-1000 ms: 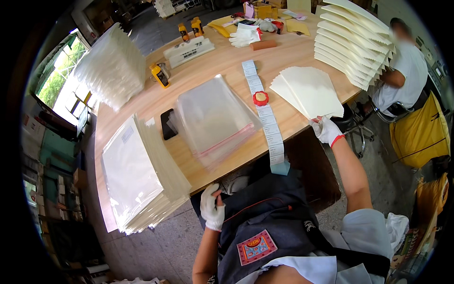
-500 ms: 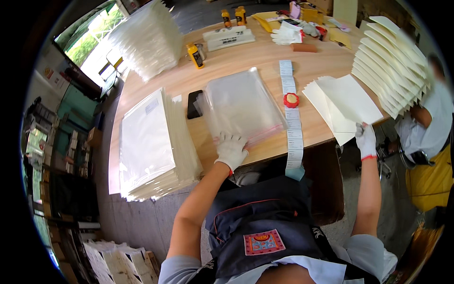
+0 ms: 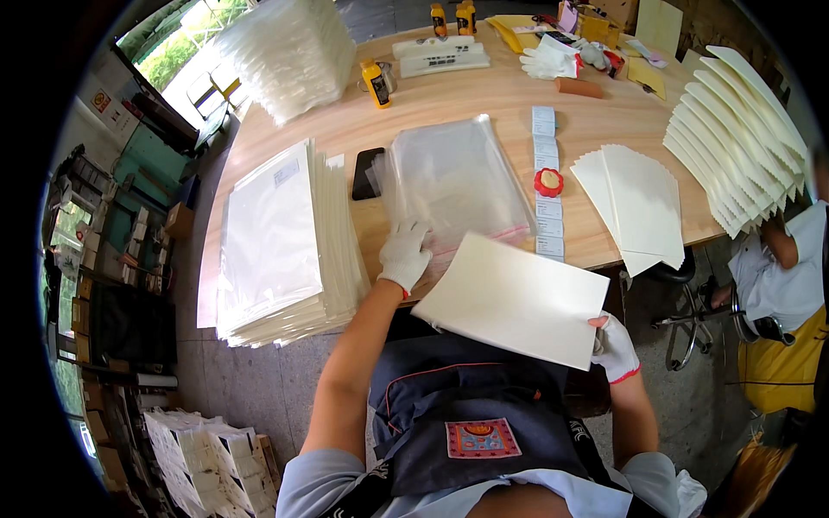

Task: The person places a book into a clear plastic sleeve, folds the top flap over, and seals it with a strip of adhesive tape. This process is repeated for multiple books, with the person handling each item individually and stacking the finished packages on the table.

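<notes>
My right hand (image 3: 615,347), in a white glove with a red cuff, grips a cream-white card sheet (image 3: 520,298) by its right edge. The sheet is held in the air over the table's near edge, and its upper left part covers the near corner of the clear plastic bags (image 3: 458,177). At the bags' near left corner rests my gloved left hand (image 3: 404,255), its fingers stretched out and touching the plastic. More card sheets (image 3: 643,203) lie fanned out to the right. On the left is a stack of bagged sheets (image 3: 269,233), the top one bearing a small label.
A label strip (image 3: 544,147) with a red round object (image 3: 548,182) on it lies right of the bags. A black phone (image 3: 367,173) is left of them. Tall piles of clear plastic (image 3: 289,56) and cream card (image 3: 734,138) flank the table; a person (image 3: 784,268) sits at right.
My right hand has brought a card sheet from the fanned pile leftward, in front of the bags. My left hand has shifted slightly left along the bags' near edge.
</notes>
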Motion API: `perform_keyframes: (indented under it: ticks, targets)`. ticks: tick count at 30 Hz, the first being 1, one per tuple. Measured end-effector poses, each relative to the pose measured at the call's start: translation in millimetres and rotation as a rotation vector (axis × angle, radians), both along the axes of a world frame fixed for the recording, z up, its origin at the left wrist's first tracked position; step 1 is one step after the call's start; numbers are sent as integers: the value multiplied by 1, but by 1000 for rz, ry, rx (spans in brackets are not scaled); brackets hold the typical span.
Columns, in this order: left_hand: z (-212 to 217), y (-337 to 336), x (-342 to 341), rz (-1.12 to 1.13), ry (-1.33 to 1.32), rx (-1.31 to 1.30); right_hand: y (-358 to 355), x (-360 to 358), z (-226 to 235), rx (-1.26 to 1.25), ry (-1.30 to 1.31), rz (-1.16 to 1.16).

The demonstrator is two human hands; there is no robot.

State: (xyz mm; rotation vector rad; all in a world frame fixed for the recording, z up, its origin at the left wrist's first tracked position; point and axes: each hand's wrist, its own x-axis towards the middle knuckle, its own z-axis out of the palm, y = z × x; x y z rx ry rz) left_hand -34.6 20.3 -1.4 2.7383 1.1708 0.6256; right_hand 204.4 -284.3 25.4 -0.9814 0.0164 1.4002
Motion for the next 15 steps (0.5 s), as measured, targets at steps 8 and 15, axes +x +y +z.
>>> perform_keyframes:
  ticks: [8, 15]
  targets:
    - [24, -24, -1, 6, -236, -343, -4, -35, -36, 40, -15, -275]
    - [-9, -83, 29, 351, -1180, -638, 8, -75, -8, 143, -143, -128]
